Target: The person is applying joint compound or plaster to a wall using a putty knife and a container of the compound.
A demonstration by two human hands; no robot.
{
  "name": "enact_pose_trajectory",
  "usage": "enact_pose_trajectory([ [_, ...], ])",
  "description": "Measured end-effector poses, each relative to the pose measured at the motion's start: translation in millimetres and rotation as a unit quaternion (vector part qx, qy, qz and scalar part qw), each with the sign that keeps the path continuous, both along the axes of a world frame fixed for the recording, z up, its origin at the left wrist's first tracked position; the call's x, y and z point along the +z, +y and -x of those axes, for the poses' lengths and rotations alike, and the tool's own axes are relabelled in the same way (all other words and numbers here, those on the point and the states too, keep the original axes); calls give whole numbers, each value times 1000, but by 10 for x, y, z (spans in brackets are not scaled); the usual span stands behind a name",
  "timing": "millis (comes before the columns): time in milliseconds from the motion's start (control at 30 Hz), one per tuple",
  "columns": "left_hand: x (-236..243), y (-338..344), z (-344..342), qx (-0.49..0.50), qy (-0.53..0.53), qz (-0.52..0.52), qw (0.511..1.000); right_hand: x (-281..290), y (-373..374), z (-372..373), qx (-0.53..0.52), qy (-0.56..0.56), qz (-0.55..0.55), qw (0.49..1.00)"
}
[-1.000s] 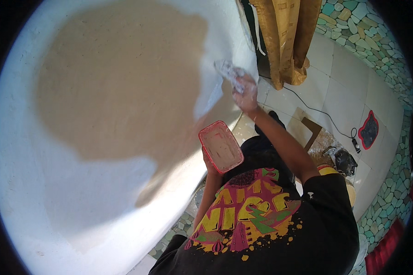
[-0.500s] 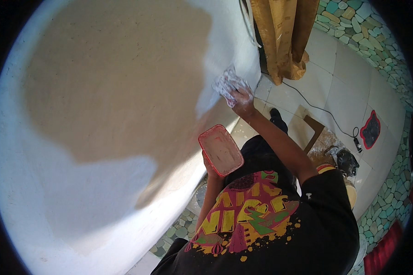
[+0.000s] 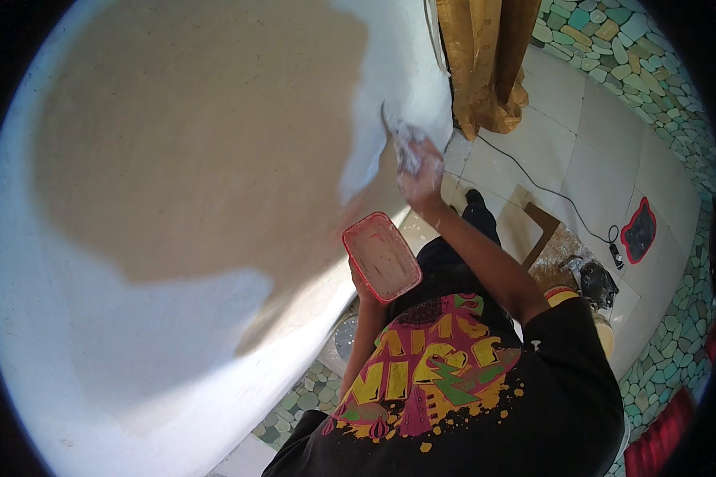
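My left hand (image 3: 361, 285) grips the side of a red-rimmed rectangular tub (image 3: 383, 258) in front of my chest. A smooth, pale pinkish-brown coating covers the tub's inside, and most of my fingers are behind it. Ahead and to the right, my right hand (image 3: 423, 173) is closed round a flat scraper (image 3: 406, 141) smeared with white paste. The scraper is turned nearly edge-on at the wall (image 3: 207, 151), its thin dark edge showing; motion blurs its outline. White paste also marks my right fingers. Shade darkens a large part of the pale wall.
A gold-brown curtain (image 3: 485, 71) hangs beyond my right hand. A black cable (image 3: 541, 184) runs across the tiled floor (image 3: 608, 151) to a plug near a red-edged dark mat (image 3: 638, 230). A powder-dusted board (image 3: 561, 246) and black plastic bag (image 3: 597, 284) lie to my right.
My right hand has turned the scraper from showing its broad white-smeared face to nearly edge-on, shifting slightly. The tub in my left hand stays almost in place.
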State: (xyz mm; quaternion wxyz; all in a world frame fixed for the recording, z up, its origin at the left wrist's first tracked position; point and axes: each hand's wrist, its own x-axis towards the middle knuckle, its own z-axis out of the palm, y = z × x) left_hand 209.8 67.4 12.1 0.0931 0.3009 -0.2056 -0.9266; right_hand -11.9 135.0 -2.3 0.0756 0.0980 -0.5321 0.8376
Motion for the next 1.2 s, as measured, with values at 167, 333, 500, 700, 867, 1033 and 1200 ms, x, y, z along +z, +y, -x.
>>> enact_pose_trajectory([
  [167,-29,-130,106,-5,13,-13,1000,245,187,-201,162,-66,36,984],
  [333,-21,-130,150,-13,53,-3,999,367,367,358,102,-147,-60,982],
  [500,9,-122,214,2,53,12,999,371,104,-35,66,89,-70,991],
  [700,67,-143,384,-27,68,-12,997,456,288,220,147,-51,178,972],
  [867,77,-143,385,-3,71,-6,997,213,186,736,-37,395,-288,872],
  [1033,77,-186,369,6,61,2,998,-424,480,661,24,382,-375,844],
  [1200,35,-183,446,-6,66,-15,998,-225,574,638,20,345,-411,844],
])
